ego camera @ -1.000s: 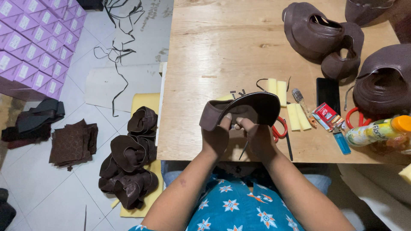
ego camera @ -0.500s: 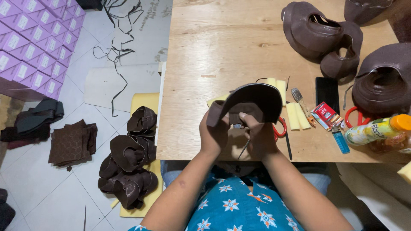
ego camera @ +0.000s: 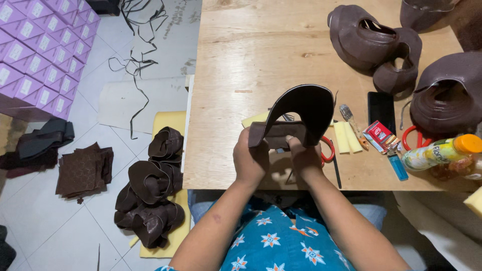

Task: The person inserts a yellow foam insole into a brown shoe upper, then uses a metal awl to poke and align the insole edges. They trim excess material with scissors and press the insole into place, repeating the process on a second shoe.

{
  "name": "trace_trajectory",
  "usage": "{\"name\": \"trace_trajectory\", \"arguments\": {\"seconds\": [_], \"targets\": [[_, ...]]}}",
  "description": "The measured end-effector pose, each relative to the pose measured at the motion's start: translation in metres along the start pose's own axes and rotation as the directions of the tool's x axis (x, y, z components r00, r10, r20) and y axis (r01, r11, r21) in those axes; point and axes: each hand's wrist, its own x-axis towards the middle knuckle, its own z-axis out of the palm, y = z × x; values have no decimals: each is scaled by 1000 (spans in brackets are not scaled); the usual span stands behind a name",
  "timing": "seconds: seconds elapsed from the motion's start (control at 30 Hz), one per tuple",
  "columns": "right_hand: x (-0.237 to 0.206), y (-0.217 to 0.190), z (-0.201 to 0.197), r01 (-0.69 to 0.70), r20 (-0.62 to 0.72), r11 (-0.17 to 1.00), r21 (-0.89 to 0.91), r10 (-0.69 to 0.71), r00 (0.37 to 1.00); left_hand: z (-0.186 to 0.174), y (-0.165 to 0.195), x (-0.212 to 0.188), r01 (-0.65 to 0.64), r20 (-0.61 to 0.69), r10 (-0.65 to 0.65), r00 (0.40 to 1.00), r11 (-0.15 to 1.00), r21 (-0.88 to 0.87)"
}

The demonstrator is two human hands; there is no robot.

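Observation:
A curved dark brown leather piece (ego camera: 306, 111), arched like a shoe upper, is held above the near edge of the wooden table (ego camera: 251, 60). My left hand (ego camera: 249, 159) grips its lower left end. My right hand (ego camera: 303, 156) pinches the lower edge just right of that, thumb on the leather. Both forearms come up from the bottom of the view.
Stacks of brown leather uppers (ego camera: 371, 42) sit at the back right. Red-handled scissors (ego camera: 326, 149), yellow foam blocks (ego camera: 347, 138), a brush (ego camera: 351, 120), a black phone (ego camera: 381, 108), a small red box (ego camera: 380, 135), a blue lighter (ego camera: 396, 164) and a yellow bottle (ego camera: 439, 153) lie to the right. More leather pieces (ego camera: 150, 195) and purple boxes (ego camera: 35, 55) are on the floor.
The leather piece has been raised and turned, so its arch now stands taller and more upright. Both hands have stayed on its lower end.

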Motion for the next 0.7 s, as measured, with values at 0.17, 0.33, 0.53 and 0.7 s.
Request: {"name": "trace_trajectory", "arguments": {"seconds": [0.17,0.33,0.53,0.7], "targets": [[0,-9,-2,-58,85,992,-110,67,994,-6,1,3,57,-6,-57,998,997,45],[-8,-5,1,115,122,993,24,-117,986,-6,3,1,-2,-1,2,1000,1000,-8],[19,40,0,82,63,996,43,-84,994,-6,-6,-3,-109,4,109,994,991,71],[35,62,-11,196,232,932,-306,-126,965,-7,-15,-2,64,1,-64,998,998,-30]]}}
